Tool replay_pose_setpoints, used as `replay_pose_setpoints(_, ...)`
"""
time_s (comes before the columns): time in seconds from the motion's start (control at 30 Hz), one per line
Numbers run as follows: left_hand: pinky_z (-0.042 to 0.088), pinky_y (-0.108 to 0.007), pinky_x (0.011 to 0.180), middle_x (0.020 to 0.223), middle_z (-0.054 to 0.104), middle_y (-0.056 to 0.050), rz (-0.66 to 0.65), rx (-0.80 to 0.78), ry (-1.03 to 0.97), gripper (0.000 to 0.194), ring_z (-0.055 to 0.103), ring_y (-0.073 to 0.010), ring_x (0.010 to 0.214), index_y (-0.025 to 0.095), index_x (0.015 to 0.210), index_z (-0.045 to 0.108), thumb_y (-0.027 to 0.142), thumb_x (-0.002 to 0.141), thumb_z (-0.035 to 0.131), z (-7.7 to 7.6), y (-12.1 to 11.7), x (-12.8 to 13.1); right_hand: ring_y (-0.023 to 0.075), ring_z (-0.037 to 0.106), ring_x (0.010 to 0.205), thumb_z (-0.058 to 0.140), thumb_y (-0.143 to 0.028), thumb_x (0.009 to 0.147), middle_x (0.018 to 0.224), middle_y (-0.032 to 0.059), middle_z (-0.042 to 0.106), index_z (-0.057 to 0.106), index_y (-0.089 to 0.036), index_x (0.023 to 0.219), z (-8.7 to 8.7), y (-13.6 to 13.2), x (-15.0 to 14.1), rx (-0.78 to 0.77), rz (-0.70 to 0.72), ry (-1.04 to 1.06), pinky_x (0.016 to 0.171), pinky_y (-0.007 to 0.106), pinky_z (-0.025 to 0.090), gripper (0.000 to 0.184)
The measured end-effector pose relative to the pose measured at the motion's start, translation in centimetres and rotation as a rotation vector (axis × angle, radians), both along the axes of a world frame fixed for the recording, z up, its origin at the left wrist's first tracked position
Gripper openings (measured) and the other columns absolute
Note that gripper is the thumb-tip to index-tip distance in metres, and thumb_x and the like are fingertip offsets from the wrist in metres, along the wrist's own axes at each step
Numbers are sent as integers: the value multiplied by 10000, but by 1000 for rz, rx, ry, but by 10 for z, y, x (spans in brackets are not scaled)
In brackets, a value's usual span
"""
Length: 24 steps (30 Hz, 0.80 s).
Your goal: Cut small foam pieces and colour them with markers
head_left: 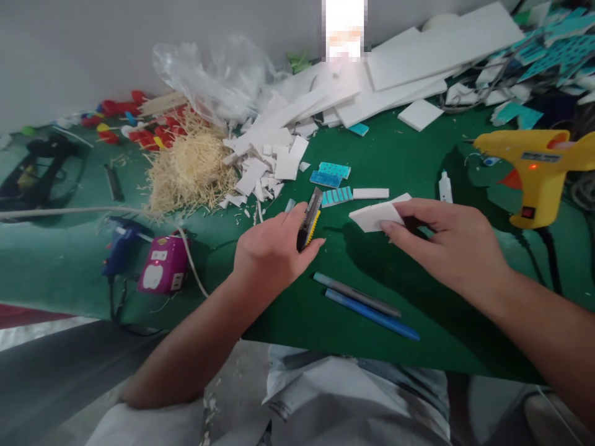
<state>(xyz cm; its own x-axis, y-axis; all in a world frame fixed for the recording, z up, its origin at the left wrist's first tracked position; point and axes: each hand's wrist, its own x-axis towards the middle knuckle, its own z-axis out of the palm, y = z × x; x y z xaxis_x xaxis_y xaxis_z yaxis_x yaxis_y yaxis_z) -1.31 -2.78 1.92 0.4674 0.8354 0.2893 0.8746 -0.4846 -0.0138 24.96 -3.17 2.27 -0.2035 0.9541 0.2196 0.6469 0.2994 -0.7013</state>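
Observation:
My left hand [272,248] is closed round a yellow and black utility knife [310,218], its tip pointing away from me over the green table [395,155]. My right hand [449,238] pinches a white foam piece [376,217] by its right edge, just above the table. Two pens, one grey [356,295] and one blue [372,314], lie side by side below both hands. Small teal dotted foam blocks [331,175] and a white foam strip [370,193] sit just beyond the knife.
A yellow glue gun [539,170] stands at the right with a small white bottle [445,186] beside it. Heaped white foam offcuts [274,155], pale wood shavings [190,170], a plastic bag, foam boards [418,62] at the back. A blue glue gun [121,244] and purple device [163,265] left.

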Motion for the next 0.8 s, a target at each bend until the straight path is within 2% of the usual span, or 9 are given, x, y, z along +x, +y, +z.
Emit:
replay_pose_setpoints(0.07, 507, -301, 688, 878, 739, -56, -53, 50, -101, 400, 706, -213, 777, 181, 1267, 674, 456, 976, 676, 5, 1, 2, 163, 641, 546, 654, -281, 916, 674, -20, 717, 724, -271, 869, 2, -2, -2, -40, 14, 35, 460, 295, 444, 85)
replay_pose_setpoints(0.17, 572, -283, 824, 993, 771, -68, -205, 28, -305, 295, 740, -197, 912, 170, 1244, 667, 336, 1000, 673, 10, 0, 9, 142, 622, 511, 663, -275, 909, 698, -26, 740, 729, -265, 918, 2, -5, -4, -30, 65, 47, 425, 283, 409, 67)
replay_pose_setpoints(0.27, 596, -253, 902, 1048, 792, -55, -379, 44, -451, 197, 754, -159, 978, 170, 1193, 656, 207, 1000, 673, 10, -2, 17, 146, 683, 573, 644, -251, 916, 791, -12, 791, 735, -251, 980, 2, -8, -7, 49, 145, 46, 441, 267, 437, 111)
replay_pose_setpoints(0.33, 602, -232, 910, 1018, 797, -31, -438, 98, -482, 133, 759, -134, 953, 186, 1126, 659, 161, 996, 673, 8, -3, 19, 145, 713, 608, 624, -234, 933, 822, -3, 808, 739, -234, 1006, 1, -8, -8, 83, 188, 22, 463, 251, 466, 136)
replay_pose_setpoints(0.43, 610, -224, 876, 948, 790, -18, -442, 178, -445, 117, 758, -124, 875, 183, 1073, 669, 127, 973, 694, 6, -3, 19, 142, 734, 623, 597, -239, 966, 879, 4, 828, 748, -227, 1092, -1, -8, -8, 102, 224, -25, 515, 240, 521, 198)
replay_pose_setpoints(0.5, 614, -231, 851, 935, 789, -28, -446, 194, -412, 127, 757, -130, 849, 169, 1076, 676, 116, 963, 698, 5, -2, 17, 162, 774, 717, 574, -257, 989, 974, 22, 840, 743, -231, 1175, -3, -7, -6, 138, 270, -56, 597, 253, 571, 253)
replay_pose_setpoints(0.67, 616, -231, 873, 995, 802, -44, -445, 78, -425, 121, 767, -130, 917, 174, 1060, 682, 96, 993, 617, 3, 1, 15, 199, 776, 892, 518, -343, 1045, 1067, 92, 805, 636, -187, 1407, -6, -5, -4, 189, 422, -77, 723, 313, 619, 412)
replay_pose_setpoints(0.73, 608, -227, 907, 1036, 803, -52, -438, 52, -434, 139, 766, -127, 959, 171, 1073, 684, 87, 994, 607, 4, 1, 16, 201, 757, 937, 453, -350, 1071, 1092, 111, 778, 619, -179, 1432, -7, -5, -4, 218, 429, -93, 758, 327, 619, 432)
replay_pose_setpoints(0.8, 594, -227, 949, 1068, 800, -68, -421, 35, -412, 154, 763, -134, 1011, 151, 1093, 693, 85, 996, 593, 5, 1, 16, 216, 739, 965, 413, -326, 1079, 1099, 139, 761, 645, -137, 1396, -7, -6, -5, 298, 366, -203, 758, 330, 600, 436)
